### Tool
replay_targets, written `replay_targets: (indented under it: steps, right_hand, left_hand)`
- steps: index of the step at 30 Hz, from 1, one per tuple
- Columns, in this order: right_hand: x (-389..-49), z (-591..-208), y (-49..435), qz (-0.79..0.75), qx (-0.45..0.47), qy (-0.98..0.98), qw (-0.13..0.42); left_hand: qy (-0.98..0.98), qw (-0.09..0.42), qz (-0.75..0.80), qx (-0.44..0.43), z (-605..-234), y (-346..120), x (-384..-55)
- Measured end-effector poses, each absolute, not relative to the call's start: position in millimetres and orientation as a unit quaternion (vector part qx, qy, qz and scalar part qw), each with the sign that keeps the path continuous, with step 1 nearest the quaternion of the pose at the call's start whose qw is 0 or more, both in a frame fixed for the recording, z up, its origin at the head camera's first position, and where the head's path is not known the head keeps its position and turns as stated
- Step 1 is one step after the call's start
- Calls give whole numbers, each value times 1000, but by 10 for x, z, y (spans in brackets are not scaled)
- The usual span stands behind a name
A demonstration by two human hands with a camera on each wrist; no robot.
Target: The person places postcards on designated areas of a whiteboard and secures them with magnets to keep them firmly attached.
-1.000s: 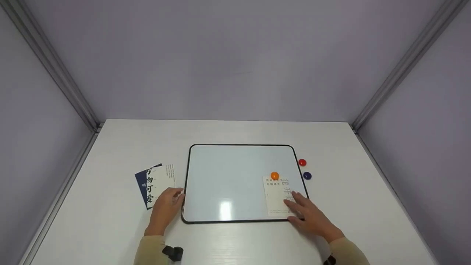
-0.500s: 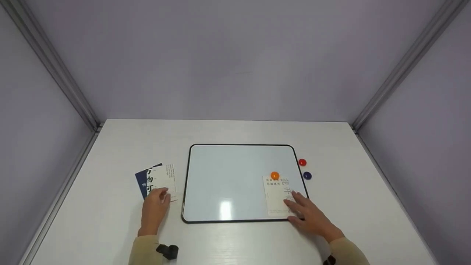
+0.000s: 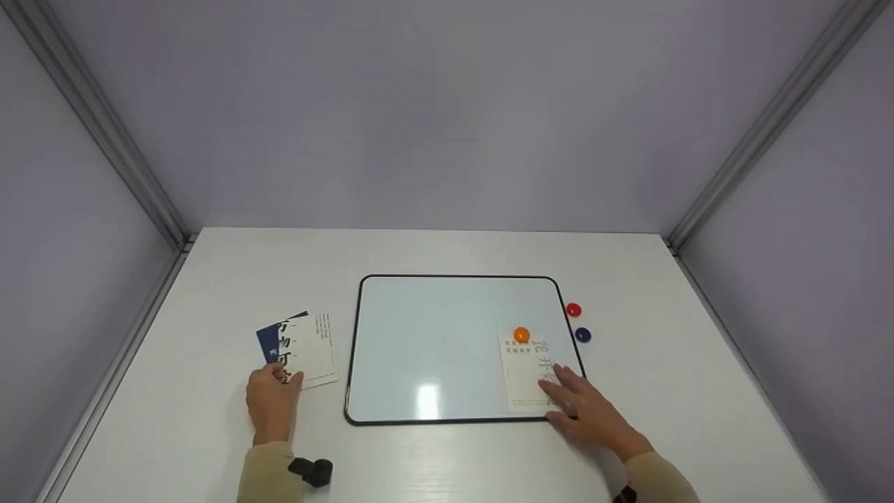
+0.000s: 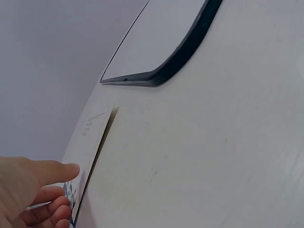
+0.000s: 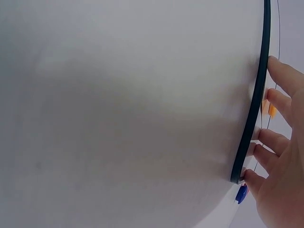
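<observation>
At the lower left corner of two overlapping cards is my left hand (image 3: pixel 271 398), its thumb and fingertips apart at the edge of the upper, white card (image 3: pixel 312 349). The lower, dark blue card (image 3: pixel 267 341) shows along the left side. In the left wrist view, the thumb reaches over the white card (image 4: pixel 95 133) and the other fingers are bent beside it. My right hand (image 3: pixel 590 412) rests with spread fingers on another white card (image 3: pixel 522 377) at the lower right of the whiteboard (image 3: pixel 426 328). An orange round magnet (image 3: pixel 522 334) sits on that card's top edge.
A red round magnet (image 3: pixel 574 309) and a blue one (image 3: pixel 583 334) lie on the white table (image 3: pixel 433 468) just right of the whiteboard's black frame (image 3: pixel 454 421). Pale walls (image 3: pixel 433 112) enclose the table at the back and on both sides.
My left hand has moved left from the whiteboard's left edge, over the cards, to their lower left corner. My right hand stays in place on the card.
</observation>
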State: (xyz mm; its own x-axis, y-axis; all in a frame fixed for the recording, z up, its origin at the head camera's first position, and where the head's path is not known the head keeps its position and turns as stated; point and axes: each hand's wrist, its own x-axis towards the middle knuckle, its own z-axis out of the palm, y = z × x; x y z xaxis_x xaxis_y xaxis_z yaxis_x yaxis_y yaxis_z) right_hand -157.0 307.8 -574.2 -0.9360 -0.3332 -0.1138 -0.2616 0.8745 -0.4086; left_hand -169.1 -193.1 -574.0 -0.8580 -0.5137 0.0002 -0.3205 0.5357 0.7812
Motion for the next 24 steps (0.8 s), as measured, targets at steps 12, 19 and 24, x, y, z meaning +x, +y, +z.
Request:
replay_targets:
  steps: [12,19,24]
  right_hand:
    - [-1567,-5733,3094,-199,-153,964,91]
    - [-1552,-5717,3087,-199,-136,965,98]
    - [-1545,-5711,3075,-202,-119,966,106]
  left_hand:
    - [-863,86,-409,284,-5660,-1942,-1726]
    - [-867,56,-391,304,-5598,-1954,-1765]
    - [-872,28,-369,322,-5553,-1968,-1800]
